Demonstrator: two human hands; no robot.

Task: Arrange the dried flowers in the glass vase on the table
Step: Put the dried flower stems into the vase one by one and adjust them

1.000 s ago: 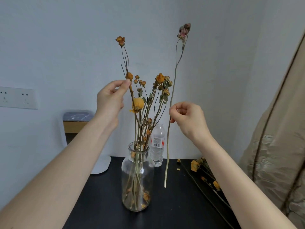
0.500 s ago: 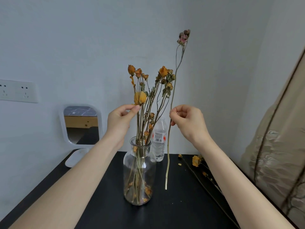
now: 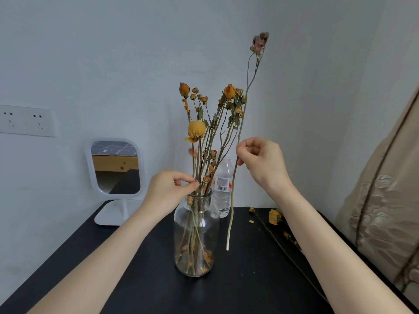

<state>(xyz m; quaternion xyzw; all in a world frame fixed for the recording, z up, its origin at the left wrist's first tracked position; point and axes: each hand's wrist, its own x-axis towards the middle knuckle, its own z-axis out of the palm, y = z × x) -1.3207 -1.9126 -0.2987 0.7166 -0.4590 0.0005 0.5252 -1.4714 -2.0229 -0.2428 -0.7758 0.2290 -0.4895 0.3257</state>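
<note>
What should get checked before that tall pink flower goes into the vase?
1. Right hand pinches the pink flower by its stem: ok.
2. Stem's bottom end raised above the mouth of the vase: not ok; it hangs beside the vase, below the rim.
3. Left hand pinches the stems of the yellow flowers at the neck: ok.
4. Vase upright on the table: ok.
5. Room in the neck for one more stem: cannot tell.
</note>
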